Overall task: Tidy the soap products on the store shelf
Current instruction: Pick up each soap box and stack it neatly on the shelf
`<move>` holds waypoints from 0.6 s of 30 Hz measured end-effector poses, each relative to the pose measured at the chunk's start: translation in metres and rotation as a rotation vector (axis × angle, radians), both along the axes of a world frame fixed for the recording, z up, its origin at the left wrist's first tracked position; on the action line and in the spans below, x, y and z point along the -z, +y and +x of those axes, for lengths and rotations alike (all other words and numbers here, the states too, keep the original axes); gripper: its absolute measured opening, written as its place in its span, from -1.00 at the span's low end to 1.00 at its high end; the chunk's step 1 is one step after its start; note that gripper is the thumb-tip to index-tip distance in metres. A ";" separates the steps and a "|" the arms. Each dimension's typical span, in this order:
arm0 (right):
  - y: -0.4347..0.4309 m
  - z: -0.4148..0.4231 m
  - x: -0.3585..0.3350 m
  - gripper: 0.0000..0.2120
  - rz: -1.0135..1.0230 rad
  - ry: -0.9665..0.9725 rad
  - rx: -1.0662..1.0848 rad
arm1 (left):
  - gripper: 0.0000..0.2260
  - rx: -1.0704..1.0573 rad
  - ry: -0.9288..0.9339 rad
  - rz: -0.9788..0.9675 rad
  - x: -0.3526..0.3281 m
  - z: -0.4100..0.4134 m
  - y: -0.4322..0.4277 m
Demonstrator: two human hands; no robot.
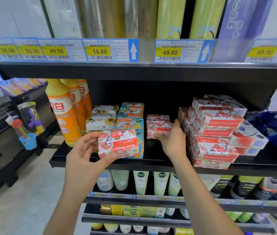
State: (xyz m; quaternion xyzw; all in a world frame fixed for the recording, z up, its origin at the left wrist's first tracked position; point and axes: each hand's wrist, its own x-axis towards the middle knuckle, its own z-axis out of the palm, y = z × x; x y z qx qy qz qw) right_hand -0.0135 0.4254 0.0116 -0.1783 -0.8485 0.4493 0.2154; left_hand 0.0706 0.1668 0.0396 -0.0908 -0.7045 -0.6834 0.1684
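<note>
Saw bright, even store light from above; no hard shadows on the left hand (83, 150) or right hand (172, 139). Found deep shade behind the right hand, under the upper shelf board (134, 71). Got sharp focus around both hands, read the soap box (119, 144) print fine. Lost sharpness far left and far right of the hands, price tags (7, 50) smeared there. Noted wide-angle bowing at the edges, faint sheen on the rolls (117, 17) above.

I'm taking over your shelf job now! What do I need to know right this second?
Left hand holds one red Goat Soap box, label upside down, in front of the blue-and-yellow stack.
Right hand grips the small red stack mid-shelf.
Done: blue-and-yellow stack looks tidy.
To do: probably put the held box with the reds, then straighten the tilted red pile on the right.
</note>
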 end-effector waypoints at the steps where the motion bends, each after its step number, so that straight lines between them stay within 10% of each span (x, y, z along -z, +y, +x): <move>1: 0.001 -0.005 0.002 -0.16 -0.018 0.005 -0.008 | -0.38 -0.004 -0.001 -0.011 0.001 0.000 0.000; 13: -0.017 0.122 -0.040 -0.52 -0.254 0.214 -0.450 | -0.33 0.078 0.008 -0.010 -0.004 0.012 0.017; 18: -0.008 0.152 -0.042 -0.22 -0.186 0.146 -0.589 | -0.35 0.191 0.001 -0.009 0.003 0.023 0.042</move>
